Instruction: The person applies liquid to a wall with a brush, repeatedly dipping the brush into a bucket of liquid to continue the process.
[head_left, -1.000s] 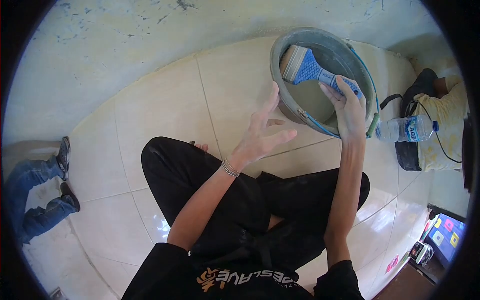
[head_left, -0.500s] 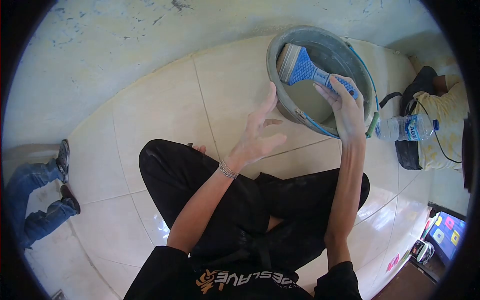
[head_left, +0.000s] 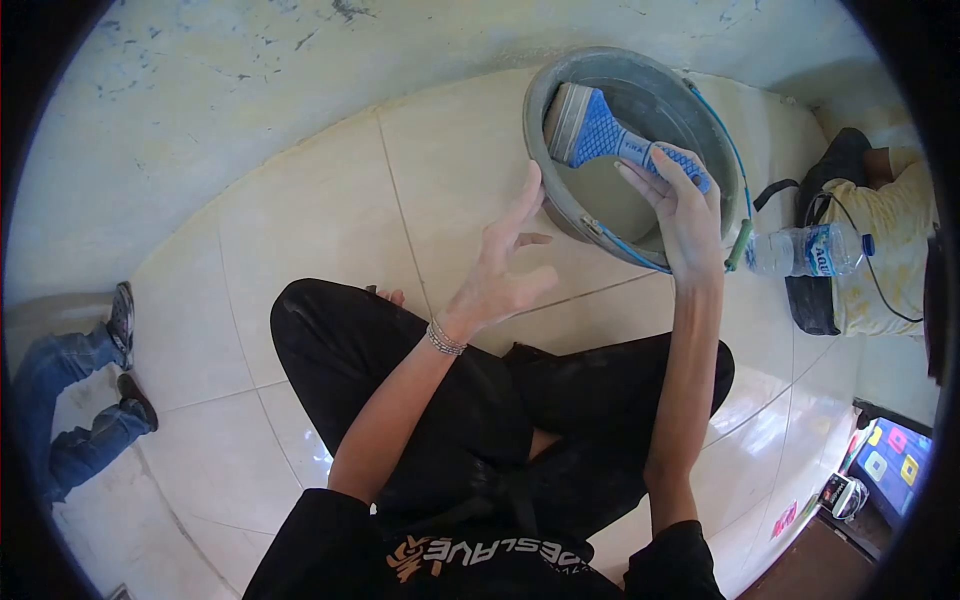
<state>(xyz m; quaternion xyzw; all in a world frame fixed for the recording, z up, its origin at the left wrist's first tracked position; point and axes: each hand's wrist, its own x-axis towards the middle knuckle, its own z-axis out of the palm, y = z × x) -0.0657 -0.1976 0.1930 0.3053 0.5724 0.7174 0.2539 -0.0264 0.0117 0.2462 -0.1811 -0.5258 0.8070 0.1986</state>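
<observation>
Watching remotely, I saw right hand [head_left: 688,215] wrapped round brush [head_left: 598,135], held within bucket [head_left: 556,195] mouth, bristles [head_left: 557,112] near left rim [head_left: 533,115]. Left hand [head_left: 490,270] empty, fingers [head_left: 524,198] spread beside rim, contact unclear. Step, I judged: managing brush at bucket; next move called for steady grip.

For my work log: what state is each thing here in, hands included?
Bucket: upright, open-topped; contents unclear.
Bucket handle: lowered to one side.
Paintbrush: held at the bucket's opening, bristle end near the rim.
Right hand: gripping the paintbrush.
Left hand: open, holding nothing, beside the bucket.
Water bottle: capped; fill level unclear.
</observation>
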